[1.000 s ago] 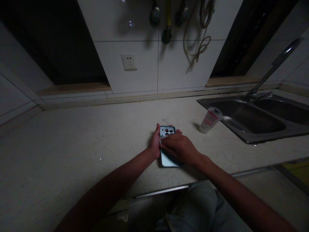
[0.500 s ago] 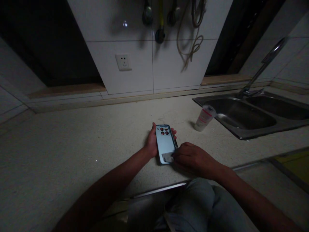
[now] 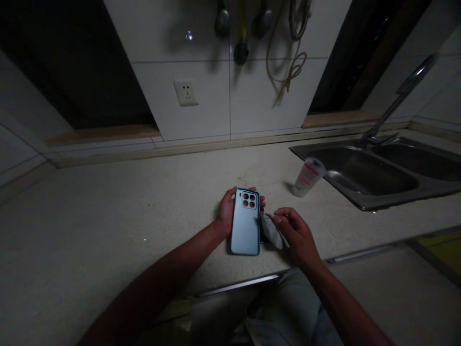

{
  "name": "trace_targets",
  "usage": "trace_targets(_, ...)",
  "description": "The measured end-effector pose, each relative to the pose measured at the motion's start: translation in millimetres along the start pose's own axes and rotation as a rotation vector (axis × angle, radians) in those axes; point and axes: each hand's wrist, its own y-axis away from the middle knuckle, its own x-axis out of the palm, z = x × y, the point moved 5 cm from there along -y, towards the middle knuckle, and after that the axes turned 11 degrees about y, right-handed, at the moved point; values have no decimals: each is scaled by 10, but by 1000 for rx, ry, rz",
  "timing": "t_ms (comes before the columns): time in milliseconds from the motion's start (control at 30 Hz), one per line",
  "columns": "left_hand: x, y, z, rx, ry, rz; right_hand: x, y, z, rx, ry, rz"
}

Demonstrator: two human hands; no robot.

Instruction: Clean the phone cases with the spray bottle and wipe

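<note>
A light blue phone case (image 3: 245,228) lies in my left hand (image 3: 226,211), its back facing up. My fingers wrap round it from underneath, and skin colour shows through its round camera holes. My right hand (image 3: 293,233), just right of the case, pinches a crumpled pale grey cloth (image 3: 272,231) that hangs beside the case's right edge. Partly hidden under the case and cloth is a dark, flat thing (image 3: 264,238) on the counter; its kind is hard to make out.
A clear plastic cup with red print (image 3: 308,178) stands on the pale speckled counter (image 3: 173,192). Right of it is a steel double sink (image 3: 360,197) with a tap (image 3: 399,98). On the tiled wall are a socket (image 3: 186,92), pipe valves and a hanging cord (image 3: 288,77).
My right hand has drawn the cloth off the lower part of the case, out to the right, and its fingers have opened up somewhat. The case has shifted and turned slightly in my left hand.
</note>
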Motion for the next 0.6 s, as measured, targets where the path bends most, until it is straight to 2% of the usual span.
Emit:
trace_targets(67, -20, 4, 0, 0, -73, -1, 110, 99, -23, 53, -45, 66)
trace_targets(133, -32, 15, 7, 29, -120, -2, 207, 198, 15, 48, -49, 147)
trace_targets(300, 1, 47, 26, 180, -191, 34, 340, 375, 146, 15, 6, 353)
trace_targets(467, -25, 26, -19, 230, -248, 2, 233, 399, 136, 10, 128, 315)
trace_targets(600, -8, 33, -13, 121, -228, 70, 176, 359, 64, 60, -27, 278)
